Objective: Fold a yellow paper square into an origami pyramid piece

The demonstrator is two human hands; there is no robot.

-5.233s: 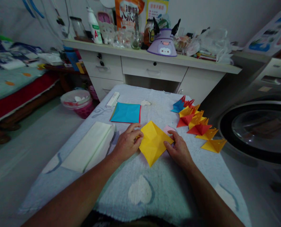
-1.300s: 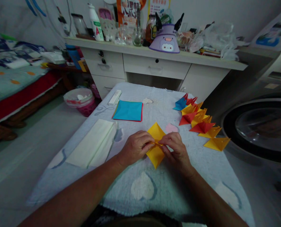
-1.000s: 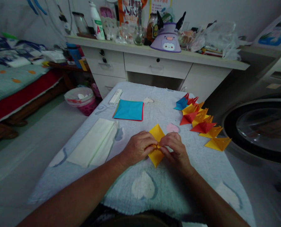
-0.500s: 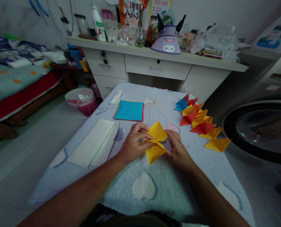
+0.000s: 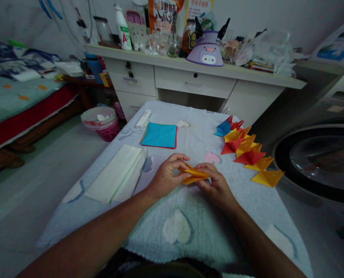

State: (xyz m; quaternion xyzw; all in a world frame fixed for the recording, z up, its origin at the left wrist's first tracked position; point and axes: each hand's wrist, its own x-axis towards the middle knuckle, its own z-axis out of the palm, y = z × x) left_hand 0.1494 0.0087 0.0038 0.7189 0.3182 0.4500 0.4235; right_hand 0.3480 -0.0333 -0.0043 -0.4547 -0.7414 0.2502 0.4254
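Between my two hands a yellow sheet of origami paper [image 5: 195, 174] is folded together into a narrow, flattened shape above the cloth. My left hand [image 5: 167, 174] pinches its left end between thumb and fingers. At the other end, the fingers and thumb of my right hand [image 5: 216, 184] close on the paper and cover part of it. A stack of square paper [image 5: 159, 135], blue on top with red edges showing, lies beyond my left hand. To the right runs a row of folded paper cranes [image 5: 249, 156] in yellow, red, orange and blue.
A pale, cloth-covered table [image 5: 176, 227] lies under everything. On its left are a white tissue pack [image 5: 115, 173] and a small white box [image 5: 143, 119]. Behind stands a white desk [image 5: 195, 81] with jars and a purple visor [image 5: 206, 50]; a pink bin [image 5: 102, 123] sits on the floor.
The yellow paper was spread in two flaps and is now pressed into a thin form. My right hand has turned inward over its right end.
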